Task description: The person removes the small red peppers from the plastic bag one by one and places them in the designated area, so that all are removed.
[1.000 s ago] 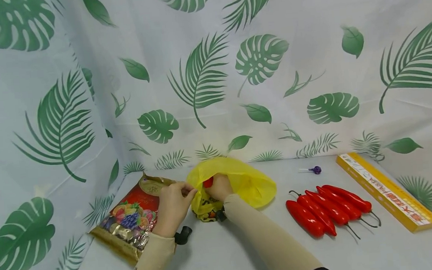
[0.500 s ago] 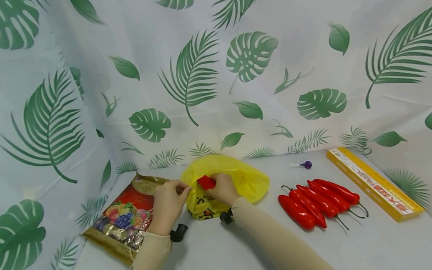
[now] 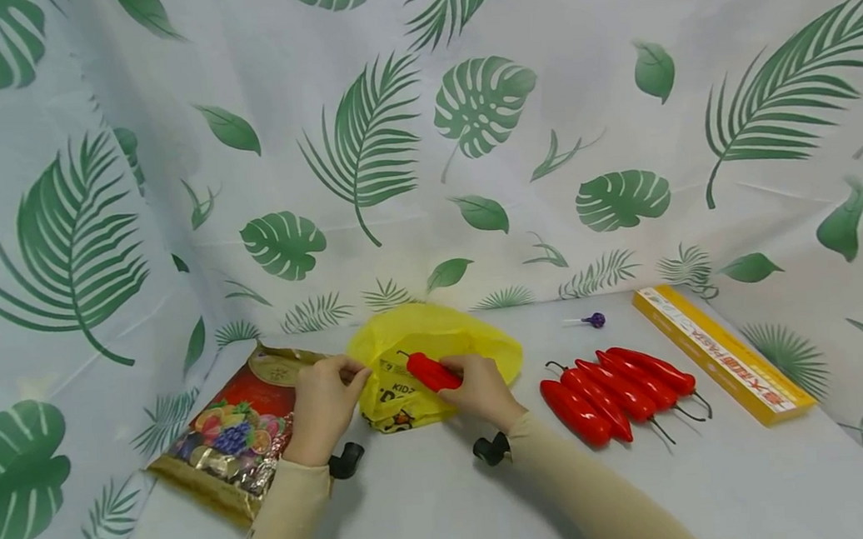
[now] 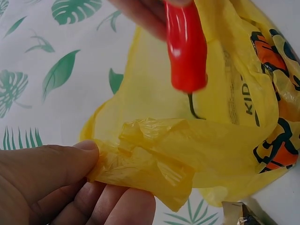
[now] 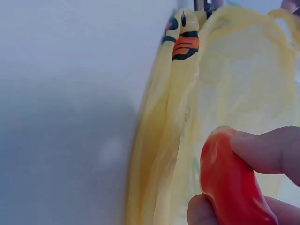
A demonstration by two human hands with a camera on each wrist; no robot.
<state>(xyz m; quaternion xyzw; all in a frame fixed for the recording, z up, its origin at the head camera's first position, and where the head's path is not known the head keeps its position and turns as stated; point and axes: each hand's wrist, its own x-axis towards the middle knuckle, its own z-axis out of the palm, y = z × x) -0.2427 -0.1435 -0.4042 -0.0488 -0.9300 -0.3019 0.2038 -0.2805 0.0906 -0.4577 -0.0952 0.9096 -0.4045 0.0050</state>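
Note:
My left hand (image 3: pixel 322 406) pinches the edge of a thin yellow plastic bag (image 3: pixel 497 350) between thumb and fingers. In the left wrist view, the gathered film (image 4: pixel 154 154) bunches up at those fingertips. The bag gapes toward me, with dark lettering and cartoon prints near its bottom. At its mouth, my right hand (image 3: pixel 481 390) grips a glossy red chili pepper (image 3: pixel 427 372), whose dark curved stem points to the upper left, toward the bag. From the right wrist, the pepper (image 5: pixel 229 178) shows its rounded end between thumb and fingers.
Several red chili peppers (image 3: pixel 613 394) lie side by side to the right. Behind them are a purple lollipop (image 3: pixel 594 320) and a long yellow pasta box (image 3: pixel 723 353). A red and gold candy bag (image 3: pixel 239 425) lies left, partly under my left arm. A leaf-patterned curtain (image 3: pixel 400 247) backs the table.
My right hand has drawn back rightward out of the yellow bag's mouth, bringing the chili pepper into fuller view. The left hand keeps its pinch. The head view has shifted slightly right.

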